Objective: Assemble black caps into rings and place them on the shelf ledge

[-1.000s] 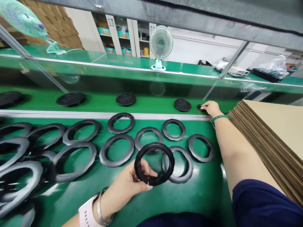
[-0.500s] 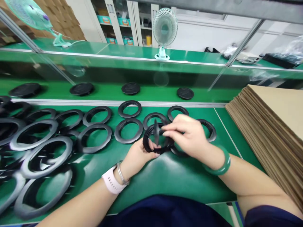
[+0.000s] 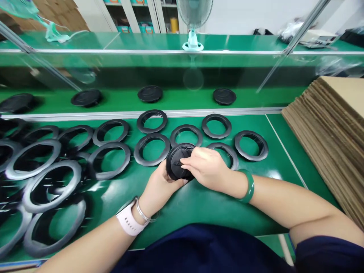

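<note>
- black round disc (image 3: 179,161): held between both hands, just in front of the rings, tilted on edge; material hard to tell, the fingers and blur hide part of it
- left hand (image 3: 159,186): at the disc's 7 o'clock, grip cupped under it, fingers curled round the lower edge
- right hand (image 3: 206,168): at the disc's 3 o'clock, grip closed, fingers pressed flat against its face
- black rings (image 3: 186,126): lie on the green bench (image 3: 204,208) from 9 to 2 o'clock of the disc, one just beside it
- black discs (image 3: 150,93): row on the far belt at 12 o'clock
- cardboard sheet stack (image 3: 327,129): at the bench's edge, 2 o'clock of the hands
</note>
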Action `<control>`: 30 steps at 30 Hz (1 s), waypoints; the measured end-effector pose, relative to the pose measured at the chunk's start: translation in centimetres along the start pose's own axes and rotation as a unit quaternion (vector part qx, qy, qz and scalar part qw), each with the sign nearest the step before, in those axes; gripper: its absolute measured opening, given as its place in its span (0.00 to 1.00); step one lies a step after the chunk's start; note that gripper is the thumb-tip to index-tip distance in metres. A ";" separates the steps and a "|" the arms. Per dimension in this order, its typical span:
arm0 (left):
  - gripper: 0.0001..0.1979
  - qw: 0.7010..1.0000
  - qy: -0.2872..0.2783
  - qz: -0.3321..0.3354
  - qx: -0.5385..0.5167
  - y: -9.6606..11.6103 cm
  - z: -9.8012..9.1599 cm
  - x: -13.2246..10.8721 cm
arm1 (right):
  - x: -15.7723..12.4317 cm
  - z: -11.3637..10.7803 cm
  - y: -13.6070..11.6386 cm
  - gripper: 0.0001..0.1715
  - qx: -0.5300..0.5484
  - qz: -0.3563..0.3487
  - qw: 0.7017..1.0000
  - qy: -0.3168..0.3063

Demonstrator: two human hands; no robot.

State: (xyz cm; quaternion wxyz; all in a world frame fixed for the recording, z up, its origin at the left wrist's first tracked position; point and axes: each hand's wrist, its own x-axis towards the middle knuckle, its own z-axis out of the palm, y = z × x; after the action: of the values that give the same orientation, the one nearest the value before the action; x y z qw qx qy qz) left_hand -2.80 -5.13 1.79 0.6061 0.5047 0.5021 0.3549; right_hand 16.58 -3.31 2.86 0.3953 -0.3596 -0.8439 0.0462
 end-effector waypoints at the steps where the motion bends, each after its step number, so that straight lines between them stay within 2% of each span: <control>1: 0.36 1.000 -0.001 -0.004 -0.009 0.1 0.0 0.1 | 0.0 0.0 0.1 0.11 -0.012 0.001 1.000 -0.011; 5: 0.36 1.000 0.000 -0.013 -0.005 0.4 -0.2 0.1 | 0.0 -0.1 0.1 0.12 -0.065 -0.010 0.997 -0.037; 12: 0.34 1.000 0.014 -0.020 0.013 0.4 -0.2 0.0 | -0.1 0.0 -0.3 0.11 -0.129 -0.054 0.989 -0.041; 18: 0.35 1.000 0.003 -0.024 0.002 0.1 -0.4 0.0 | -0.1 0.2 -0.2 0.12 -0.061 0.028 0.995 -0.073; 22: 0.33 1.000 0.000 -0.020 -0.002 0.1 -0.4 -0.1 | 0.1 0.1 -0.2 0.10 -0.022 0.070 0.993 -0.093; 30: 0.28 0.998 0.007 -0.024 0.057 0.4 -0.3 -0.3 | 0.2 -0.3 -0.7 0.09 -0.045 0.062 0.986 -0.146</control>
State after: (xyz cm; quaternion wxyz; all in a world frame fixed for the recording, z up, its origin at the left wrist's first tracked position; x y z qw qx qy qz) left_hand -3.11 -5.24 2.24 0.5813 0.5236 0.5378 0.3141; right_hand 16.31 -3.75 3.37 0.2476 -0.4185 -0.8697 0.0843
